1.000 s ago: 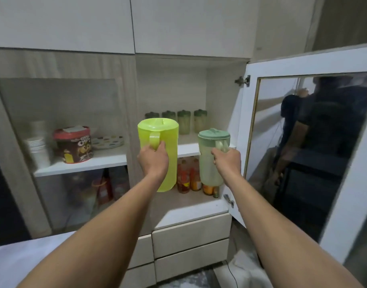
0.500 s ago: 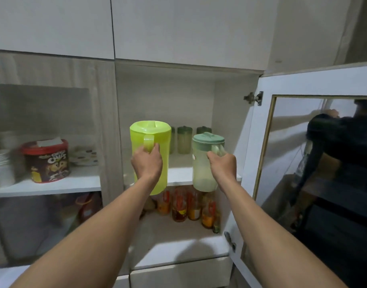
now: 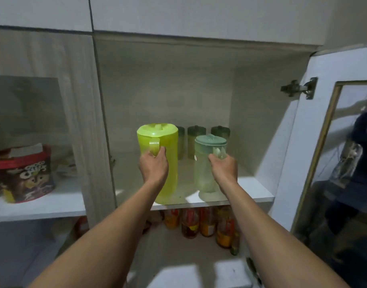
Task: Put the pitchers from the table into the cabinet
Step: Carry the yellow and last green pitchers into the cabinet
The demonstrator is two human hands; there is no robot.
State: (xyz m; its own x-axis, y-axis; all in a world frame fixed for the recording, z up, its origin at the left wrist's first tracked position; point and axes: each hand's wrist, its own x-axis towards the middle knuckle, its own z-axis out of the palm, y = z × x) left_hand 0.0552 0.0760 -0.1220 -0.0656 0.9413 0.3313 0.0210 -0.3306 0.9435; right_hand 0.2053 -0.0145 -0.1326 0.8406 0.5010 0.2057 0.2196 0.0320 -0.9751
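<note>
Pitchers on cabinet shelf [image 3: 255, 190]: lime pitcher [image 3: 164, 163] gripped at handle by left hand [image 3: 153, 166], pale green pitcher [image 3: 205, 171] by right hand [image 3: 224, 167]. Probably light, rigid, slick plastic; handles best.

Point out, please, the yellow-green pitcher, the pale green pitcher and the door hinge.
yellow-green pitcher [image 3: 170, 163]: head view, on its side wall right of the handle.
pale green pitcher [image 3: 203, 173]: head view, on its translucent body.
door hinge [image 3: 299, 88]: head view, on the metal arm.
</note>
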